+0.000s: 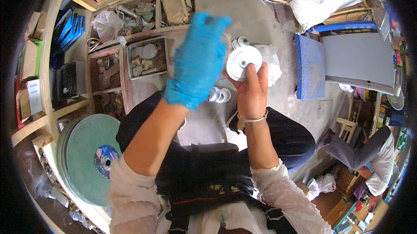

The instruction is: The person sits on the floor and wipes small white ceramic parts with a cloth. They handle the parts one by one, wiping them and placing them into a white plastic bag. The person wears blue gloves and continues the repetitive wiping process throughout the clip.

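Note:
My right hand (252, 95), bare and with a bracelet at the wrist, holds a round pale metal disc (235, 66) with a small hole at its centre. The thumb presses on its face near the hole. To the left, my left hand (202, 59) is raised in a blue glove, its fingers curled and blurred. Whether it holds anything cannot be made out. Beyond the disc, several small round metal pieces (242, 41) lie on the floor beside a translucent plastic bag (275, 66). More shiny round pieces (222, 95) sit below, between my hands.
Wooden compartments (120, 74) with metal parts stand on the left, near an open box (165, 56) of fittings. Large green abrasive discs (83, 155) are stacked by my left leg. A blue tread-plate platform (311, 67) stands right; a person (374, 162) sits farther right.

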Tool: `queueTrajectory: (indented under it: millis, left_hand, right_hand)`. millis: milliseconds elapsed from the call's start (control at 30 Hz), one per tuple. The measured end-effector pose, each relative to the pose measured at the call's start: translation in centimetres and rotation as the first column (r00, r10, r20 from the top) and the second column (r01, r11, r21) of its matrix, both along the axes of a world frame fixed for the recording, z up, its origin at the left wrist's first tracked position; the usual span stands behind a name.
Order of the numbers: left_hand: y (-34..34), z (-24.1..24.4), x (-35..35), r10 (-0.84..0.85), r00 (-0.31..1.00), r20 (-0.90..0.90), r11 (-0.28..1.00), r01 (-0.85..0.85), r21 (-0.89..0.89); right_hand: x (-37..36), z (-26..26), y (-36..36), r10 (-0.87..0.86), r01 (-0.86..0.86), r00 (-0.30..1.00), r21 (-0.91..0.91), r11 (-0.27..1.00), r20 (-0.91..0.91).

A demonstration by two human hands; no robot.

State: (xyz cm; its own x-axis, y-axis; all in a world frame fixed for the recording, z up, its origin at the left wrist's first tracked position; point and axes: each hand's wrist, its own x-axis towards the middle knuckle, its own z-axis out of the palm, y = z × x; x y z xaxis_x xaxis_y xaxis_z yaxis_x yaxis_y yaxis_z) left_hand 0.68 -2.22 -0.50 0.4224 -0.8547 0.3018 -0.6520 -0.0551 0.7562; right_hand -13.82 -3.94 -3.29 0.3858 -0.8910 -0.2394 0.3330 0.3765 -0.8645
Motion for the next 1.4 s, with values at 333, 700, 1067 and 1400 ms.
queueTrajectory:
  millis: [333, 700, 1067, 1400]
  left_hand:
    - [1.1, 0.2, -1.4, -0.449, 0.806, 0.385, 0.893, 0.426, 0.148]
    - [0.7, 0.4, -1.3, -0.357, 0.868, -0.345, 0.934, 0.332, -0.13]
    - [1.6, -0.1, -2.2, -0.559, 0.814, 0.154, 0.828, 0.538, 0.159]
    - [0.9, 0.7, -2.5, -0.255, 0.967, -0.001, 0.961, 0.253, -0.111]
  right_hand:
    - [-1.8, 0.5, -2.3, -0.057, 0.06, 0.991, 0.022, 0.998, -0.121]
    - [-2.3, 1.3, -3.3, 0.075, -0.076, 0.997, 0.036, 0.996, 0.03]
    - [-1.9, 2.2, -3.7, 0.191, -0.374, 0.815, 0.245, 0.894, 0.547]
    - [-3.2, -0.4, -3.2, 0.083, -0.298, 0.771, 0.244, 0.923, 0.631]
